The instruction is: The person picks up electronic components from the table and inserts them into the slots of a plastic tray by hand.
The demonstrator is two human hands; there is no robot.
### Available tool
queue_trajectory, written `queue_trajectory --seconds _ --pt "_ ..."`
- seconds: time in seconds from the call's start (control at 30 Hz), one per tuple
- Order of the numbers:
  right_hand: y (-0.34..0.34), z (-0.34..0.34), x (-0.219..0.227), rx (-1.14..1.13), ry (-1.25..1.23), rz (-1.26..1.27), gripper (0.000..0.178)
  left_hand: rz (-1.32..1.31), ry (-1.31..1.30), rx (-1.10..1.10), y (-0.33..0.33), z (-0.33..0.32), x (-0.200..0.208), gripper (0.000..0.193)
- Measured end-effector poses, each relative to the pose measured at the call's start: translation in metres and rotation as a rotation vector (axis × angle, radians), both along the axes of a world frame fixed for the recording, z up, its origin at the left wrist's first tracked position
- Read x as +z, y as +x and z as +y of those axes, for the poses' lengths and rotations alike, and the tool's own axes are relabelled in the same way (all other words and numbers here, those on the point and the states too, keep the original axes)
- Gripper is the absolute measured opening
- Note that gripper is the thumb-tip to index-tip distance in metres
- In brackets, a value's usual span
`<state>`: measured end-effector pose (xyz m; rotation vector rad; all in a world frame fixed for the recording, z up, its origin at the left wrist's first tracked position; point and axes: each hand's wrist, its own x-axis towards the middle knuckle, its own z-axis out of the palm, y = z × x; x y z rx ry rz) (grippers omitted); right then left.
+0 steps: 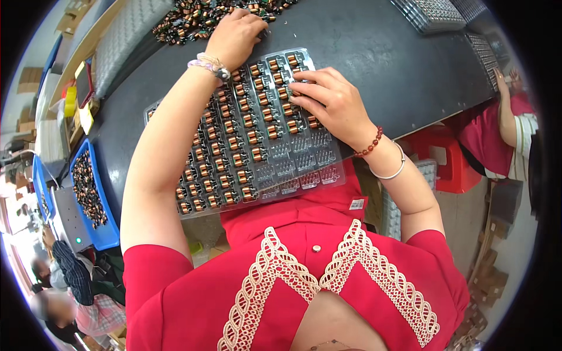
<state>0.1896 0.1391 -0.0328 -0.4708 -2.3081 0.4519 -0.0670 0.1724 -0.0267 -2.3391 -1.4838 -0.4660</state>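
Observation:
A clear plastic tray (266, 193) lies tilted at the near table edge, with rows of small copper-wound coils (239, 159) in its pockets. Several pockets at its near right corner hold no coil. My right hand (336, 102) is over the right part of the tray, its thumb and fingertips closed around a copper coil (284, 93) there. Beyond the tray's far edge, my left hand (235, 38) is beside a loose heap of coils (190, 20). Its fingers are curled down, with something small and dark by the fingertips that I cannot make out.
The dark table (363, 47) carries stacked clear trays (430, 14) at the far right. A blue bin (111, 231) of small parts stands at the left, near a grey box (70, 216). A red stool (448, 161) is at the right, beside another person's arm (508, 120). More people are lower left.

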Motion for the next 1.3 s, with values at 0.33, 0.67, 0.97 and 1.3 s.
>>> queue_trajectory --seconds 0.33,0.67,0.97,1.3 --pt "-0.001 -0.010 0.005 -0.041 0.191 -0.037 0.019 -1.070 -0.399 0.250 0.031 -0.098 0.030 0.024" --pt "-0.006 -0.007 0.000 -0.060 0.230 -0.058 0.017 -0.713 -0.510 0.176 0.080 -0.173 0.019 0.010" --pt "-0.004 -0.002 -0.006 0.007 0.068 -0.075 0.021 -0.644 -0.502 0.167 0.078 -0.169 0.020 0.010" --pt "-0.006 0.000 -0.003 0.027 0.083 -0.036 0.020 -0.447 -0.342 0.085 0.090 -0.163 0.025 0.016"
